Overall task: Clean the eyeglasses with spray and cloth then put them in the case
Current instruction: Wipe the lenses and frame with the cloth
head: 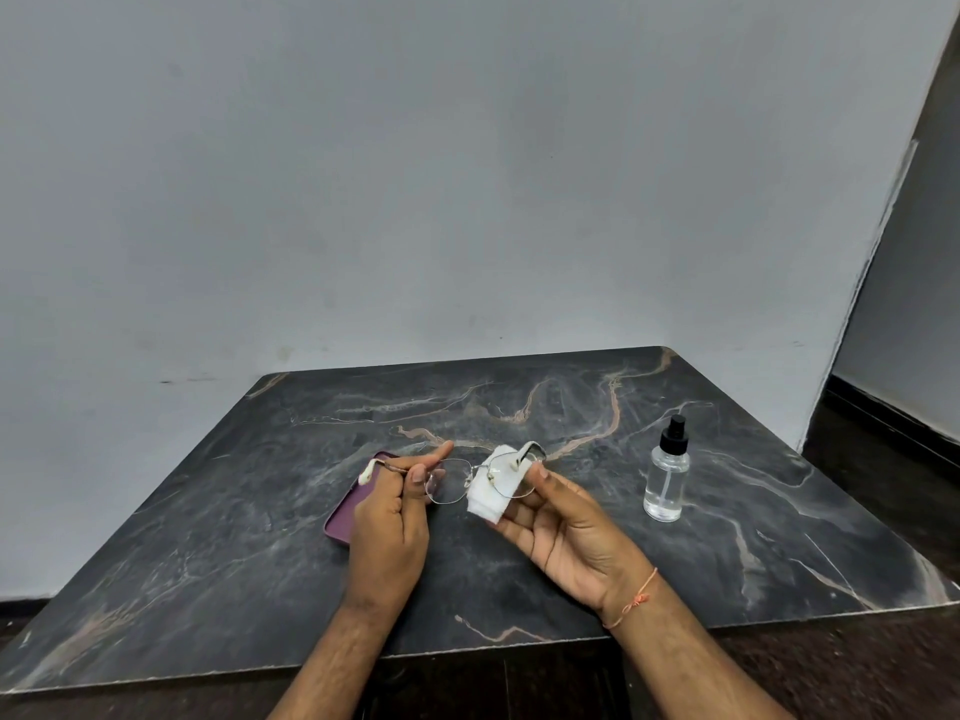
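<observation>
From my head camera, I see the eyeglasses [470,480] raised just above the dark marbled desk [519,574], held between my two hands, and I place everything else by them. My left hand [389,522] grips the frame at its left end, thumb and forefinger pinched on the hinge, with the white-tipped temple arm sticking out to the left past my knuckles. My right hand [558,522] is palm up and closed around a folded white cloth [493,491], which is wrapped over the right lens; my thumb presses on the near side of that lens and the fingers back it from underneath. The other temple arm rises above the cloth at the right end of the glasses. The left lens is bare and clear, with the desk showing through it. Behind and below my left hand, to the left of the eyeglasses, a purple case [345,511] lies flat on the desk, partly hidden by that hand. Well to the right of the eyeglasses stands a clear spray bottle [667,475] with a black nozzle, upright, holding clear liquid. A thin orange thread [636,597] circles my right wrist.
</observation>
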Action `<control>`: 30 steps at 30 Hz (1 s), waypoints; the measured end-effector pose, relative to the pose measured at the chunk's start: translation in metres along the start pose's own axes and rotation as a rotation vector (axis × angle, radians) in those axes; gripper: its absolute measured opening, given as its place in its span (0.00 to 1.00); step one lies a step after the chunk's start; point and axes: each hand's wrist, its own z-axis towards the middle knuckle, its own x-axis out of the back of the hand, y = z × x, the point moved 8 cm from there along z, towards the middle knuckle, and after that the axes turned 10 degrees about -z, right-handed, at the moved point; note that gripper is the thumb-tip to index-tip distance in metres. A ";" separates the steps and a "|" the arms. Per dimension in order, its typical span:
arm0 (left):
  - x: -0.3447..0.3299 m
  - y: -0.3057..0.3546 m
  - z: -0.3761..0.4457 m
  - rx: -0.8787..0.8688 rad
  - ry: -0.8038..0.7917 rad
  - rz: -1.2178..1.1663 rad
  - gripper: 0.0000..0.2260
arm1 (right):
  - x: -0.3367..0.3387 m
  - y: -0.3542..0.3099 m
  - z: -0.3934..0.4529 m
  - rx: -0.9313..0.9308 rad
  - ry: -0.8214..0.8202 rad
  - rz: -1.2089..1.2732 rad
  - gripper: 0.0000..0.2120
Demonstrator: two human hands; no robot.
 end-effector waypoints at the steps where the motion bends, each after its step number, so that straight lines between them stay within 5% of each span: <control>1: 0.000 0.001 0.000 0.003 0.004 -0.010 0.17 | -0.002 0.001 0.000 -0.007 -0.014 -0.011 0.31; 14: -0.002 0.000 -0.001 0.009 -0.017 -0.013 0.15 | -0.002 -0.001 -0.002 -0.016 0.019 0.031 0.36; 20: 0.001 -0.002 0.000 -0.002 0.010 0.017 0.15 | 0.015 -0.008 -0.002 0.054 0.209 0.049 0.12; 30: 0.000 0.005 -0.001 -0.080 0.008 0.071 0.17 | 0.008 -0.003 -0.004 -0.002 0.157 0.103 0.16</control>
